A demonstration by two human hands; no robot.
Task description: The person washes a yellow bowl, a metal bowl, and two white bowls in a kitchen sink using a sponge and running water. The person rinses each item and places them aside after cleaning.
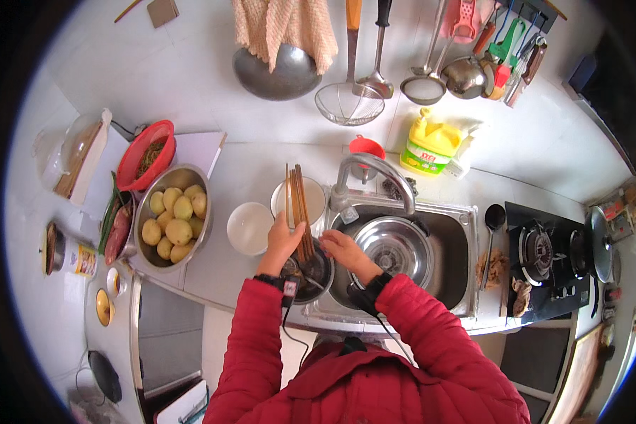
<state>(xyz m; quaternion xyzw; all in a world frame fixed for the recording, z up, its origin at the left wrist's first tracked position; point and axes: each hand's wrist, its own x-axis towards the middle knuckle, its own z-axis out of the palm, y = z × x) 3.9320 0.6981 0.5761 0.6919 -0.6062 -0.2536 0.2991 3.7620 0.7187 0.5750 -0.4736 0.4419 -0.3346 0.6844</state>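
A bundle of wooden chopsticks is held by my left hand, with the thumb along its side. The bundle leans with its lower ends over a dark round bowl on the counter by the sink. Inside that bowl lies a metal utensil, partly hidden by my left wrist. Just right of the chopsticks is my right hand, fingers bent and apart, nothing visible in it. Behind the chopsticks stand two white bowls, one at the back and one to the left.
A metal basin sits in the steel sink under a curved faucet. Potatoes fill a steel bowl at left, near a red plastic basin. A gas stove and a black ladle are at right.
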